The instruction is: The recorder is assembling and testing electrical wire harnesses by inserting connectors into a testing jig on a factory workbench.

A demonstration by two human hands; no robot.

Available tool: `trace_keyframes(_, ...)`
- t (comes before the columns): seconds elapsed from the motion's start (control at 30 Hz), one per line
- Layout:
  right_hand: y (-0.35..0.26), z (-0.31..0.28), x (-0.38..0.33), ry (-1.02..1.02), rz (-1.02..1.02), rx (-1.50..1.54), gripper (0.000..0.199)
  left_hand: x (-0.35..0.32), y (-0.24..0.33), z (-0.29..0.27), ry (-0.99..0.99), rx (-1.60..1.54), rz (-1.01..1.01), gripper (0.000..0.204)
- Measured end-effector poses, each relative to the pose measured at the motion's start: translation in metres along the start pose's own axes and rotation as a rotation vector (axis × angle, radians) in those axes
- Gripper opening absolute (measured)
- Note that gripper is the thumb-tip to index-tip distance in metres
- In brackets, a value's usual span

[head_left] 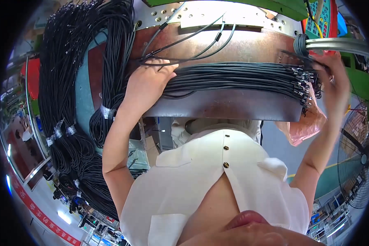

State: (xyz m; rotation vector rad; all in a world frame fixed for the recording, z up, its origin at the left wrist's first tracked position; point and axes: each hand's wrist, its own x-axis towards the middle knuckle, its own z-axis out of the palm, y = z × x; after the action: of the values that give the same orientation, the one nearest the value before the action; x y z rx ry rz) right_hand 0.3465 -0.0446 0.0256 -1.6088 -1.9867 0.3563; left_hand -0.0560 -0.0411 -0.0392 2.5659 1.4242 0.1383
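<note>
Red banner (39, 214), black fan (363, 158), grey floor (269, 144)

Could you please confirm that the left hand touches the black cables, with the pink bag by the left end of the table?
Not quite: the head view shows the pink bag by the right end of the table. The left hand does touch the black cables.
</note>
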Motion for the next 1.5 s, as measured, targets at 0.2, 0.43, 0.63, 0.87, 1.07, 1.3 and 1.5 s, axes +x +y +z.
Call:
trace_keyframes(0.2, 0.019, -0.066, -0.014, -0.114, 0.081, -0.620, 0.019, 0.005, -0.018, 0.003, 0.047, -0.483, -0.092, 0.022)
trace_keyframes(0.43, 0.017, 0.145, 0.074, -0.083, -0.537, -0.299, 0.043, 0.025, -0.008, -0.035, -0.596, -0.830, -0.060, 0.025)
trace_keyframes(0.63, 0.011, 0.158, 0.113, -0.159, -0.595, 0.224, 0.029, 0.108, 0.096, -0.012, -0.822, -0.773, 0.123, 0.034)
trace_keyframes(0.87, 0.030, 0.134, 0.092, -0.453, -0.365, 0.026, 0.032, 0.126, 0.160, 0.019, -1.027, -1.467, -0.170, 0.027)
trace_keyframes(1.07, 0.039, 0.112, 0.053, -0.425, -0.541, 0.120, 0.023, 0.030, 0.163, 0.027, -0.530, -1.871, -0.288, 0.030)
trace_keyframes(1.3, -0.015, 0.084, -0.018, -0.274, 0.185, 1.075, 0.047, 0.021, 0.159, 0.038, -0.229, -1.770, -0.371, 0.028)
trace_keyframes(1.5, -0.062, 0.110, -0.043, -0.368, 0.476, 1.174, 0.027, 0.021, 0.156, 0.050, -0.047, -1.766, -0.363, 0.025)
